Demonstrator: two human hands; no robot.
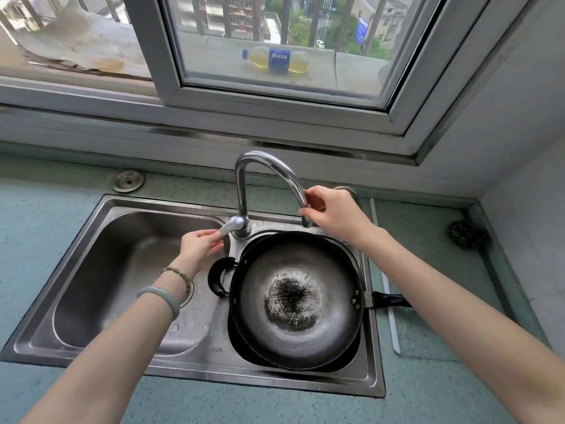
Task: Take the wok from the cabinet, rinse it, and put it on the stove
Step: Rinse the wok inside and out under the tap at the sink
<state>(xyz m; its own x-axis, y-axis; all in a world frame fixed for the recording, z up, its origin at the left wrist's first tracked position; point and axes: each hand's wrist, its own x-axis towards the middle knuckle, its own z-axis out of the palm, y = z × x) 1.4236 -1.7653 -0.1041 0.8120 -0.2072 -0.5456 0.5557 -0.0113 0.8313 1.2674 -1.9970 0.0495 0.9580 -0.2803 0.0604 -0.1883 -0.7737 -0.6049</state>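
A dark metal wok with a blackened centre sits in the right basin of a steel double sink. Its long black handle points right over the sink rim, and a black loop handle sticks out on its left. A curved chrome faucet rises behind the wok. My right hand grips the spout's end above the wok's far rim. My left hand pinches the faucet's lever. No water is seen running.
The left basin holds nothing. A teal countertop surrounds the sink. A steel scrubber on a handle lies at the right by the wall. A window frame stands behind, with a bottle on the ledge outside.
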